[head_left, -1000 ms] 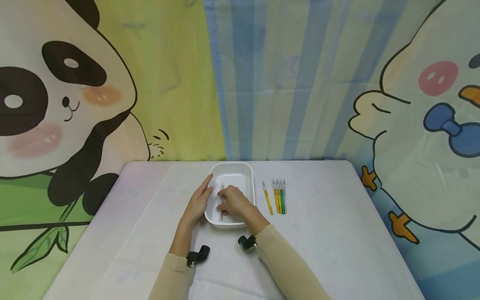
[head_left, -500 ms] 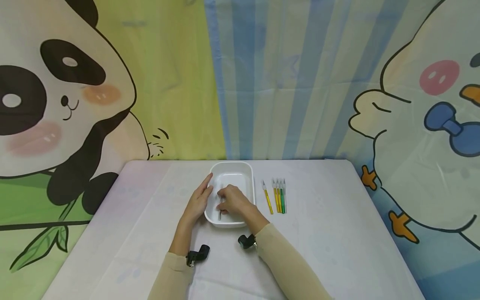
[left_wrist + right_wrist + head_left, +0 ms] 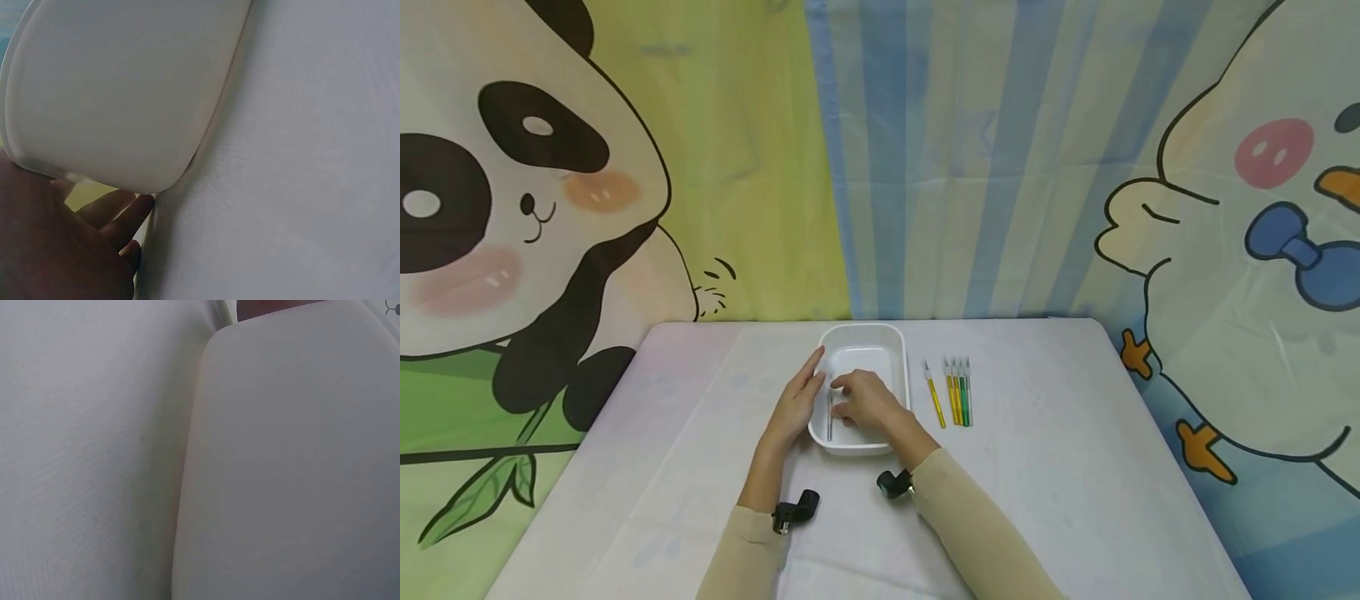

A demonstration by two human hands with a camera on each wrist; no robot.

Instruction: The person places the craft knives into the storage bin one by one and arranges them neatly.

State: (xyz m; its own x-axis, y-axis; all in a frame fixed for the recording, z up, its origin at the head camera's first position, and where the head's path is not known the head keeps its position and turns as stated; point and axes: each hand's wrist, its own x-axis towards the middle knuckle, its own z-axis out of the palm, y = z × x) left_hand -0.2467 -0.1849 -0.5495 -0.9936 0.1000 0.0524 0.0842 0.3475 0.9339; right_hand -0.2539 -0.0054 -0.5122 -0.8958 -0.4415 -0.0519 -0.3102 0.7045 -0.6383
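Note:
A slim silver pen-shaped tool (image 3: pixel 830 417) lies lengthwise inside a white plastic tray (image 3: pixel 887 343), close to its left wall. Just right of the tool is my right hand (image 3: pixel 868 400), reaching into the tray with thumb and index finger apart. Whether those fingertips still touch the tool is too small to tell. My left hand (image 3: pixel 793 407) rests along the tray's outer left side, its fingers fairly straight. In the left wrist view, the fingers of the left hand (image 3: pixel 75 231) lie by the tray's outer wall (image 3: pixel 125 94). Only the tray's outside shows in the right wrist view.
Right of the tray lies a single yellow pen-shaped tool (image 3: pixel 935 400) with a clear tip. Beside it is a row of several similar yellow, green and silver tools (image 3: pixel 958 396). The table (image 3: pixel 1075 467) has a white cloth, with printed curtains behind.
The silver tool has shifted left inside the tray, toward its left wall. My right thumb and index finger have come away from around it. The left hand has stayed in place.

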